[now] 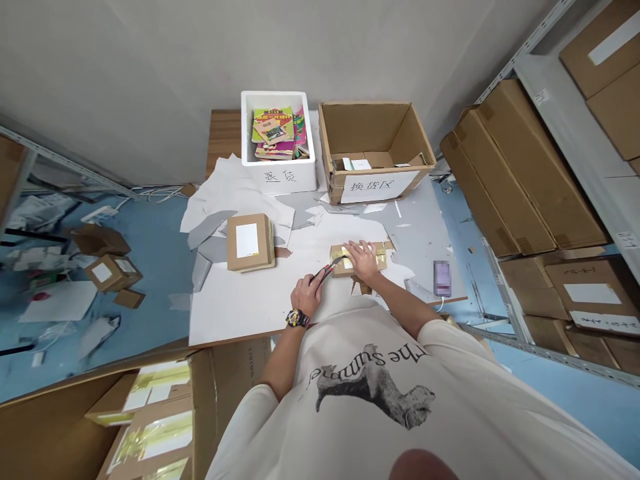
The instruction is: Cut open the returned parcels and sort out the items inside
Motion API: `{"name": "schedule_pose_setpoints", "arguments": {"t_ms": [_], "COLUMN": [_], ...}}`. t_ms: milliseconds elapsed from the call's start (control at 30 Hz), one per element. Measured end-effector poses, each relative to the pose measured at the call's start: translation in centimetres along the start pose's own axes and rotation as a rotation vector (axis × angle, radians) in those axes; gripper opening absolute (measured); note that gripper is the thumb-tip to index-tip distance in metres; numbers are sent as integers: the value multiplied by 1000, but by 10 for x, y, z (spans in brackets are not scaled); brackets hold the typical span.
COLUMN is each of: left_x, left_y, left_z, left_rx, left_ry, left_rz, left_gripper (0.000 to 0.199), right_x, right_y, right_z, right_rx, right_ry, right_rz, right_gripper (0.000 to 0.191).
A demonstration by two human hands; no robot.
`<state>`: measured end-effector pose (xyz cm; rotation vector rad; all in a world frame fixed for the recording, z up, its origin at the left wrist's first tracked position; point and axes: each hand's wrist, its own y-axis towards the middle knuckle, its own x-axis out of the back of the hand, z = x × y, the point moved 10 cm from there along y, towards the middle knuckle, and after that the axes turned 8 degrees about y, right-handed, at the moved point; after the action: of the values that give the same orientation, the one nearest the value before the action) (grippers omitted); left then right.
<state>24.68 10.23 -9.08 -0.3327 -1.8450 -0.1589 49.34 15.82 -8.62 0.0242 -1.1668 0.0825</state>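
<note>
left hand (pixel 306 297) closed on slim black cutter (pixel 327 270), tip over small tan cardboard box with yellow tape (pixel 379 257), long axis sideways; right hand (pixel 363 260), nearer, lies open on top.

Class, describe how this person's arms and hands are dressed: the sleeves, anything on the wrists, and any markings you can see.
The left hand and right hand are bare, with no gloves. The arms come out of the short, loose sleeves of a cream T-shirt printed with a grey animal and the words "The summer". A chunky black wristwatch with yellow and red accents circles the left wrist.
</note>
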Motion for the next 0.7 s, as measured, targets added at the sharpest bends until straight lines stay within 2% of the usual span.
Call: {"name": "schedule_pose_setpoints", "arguments": {"t_ms": [200,333,400,533,600,700], "left_x": [-3,2,12,41,42,23], "left_y": [9,29,38,46,47,43], "left_z": [-3,-2,17,77,81,74], "left_rx": [-18,-148,-159,47,46,100], "left_ry": [26,15,5,-35,-84,-145], "left_rz": [6,48,42,-114,-132,-107], "left_gripper": [52,53,52,50,49,52], "right_x": [-4,-2,1,3,3,4], "right_y": [0,0,-2,-10,-11,-9], "right_z": [-1,-1,0,4,7,11], "right_rx": [3,10,20,64,71,52], "right_ry": [-9,22,44,64,50,22], "right_rz": [0,-14,-35,-19,7,54], "right_gripper": [52,52,51,50,51,55]}}
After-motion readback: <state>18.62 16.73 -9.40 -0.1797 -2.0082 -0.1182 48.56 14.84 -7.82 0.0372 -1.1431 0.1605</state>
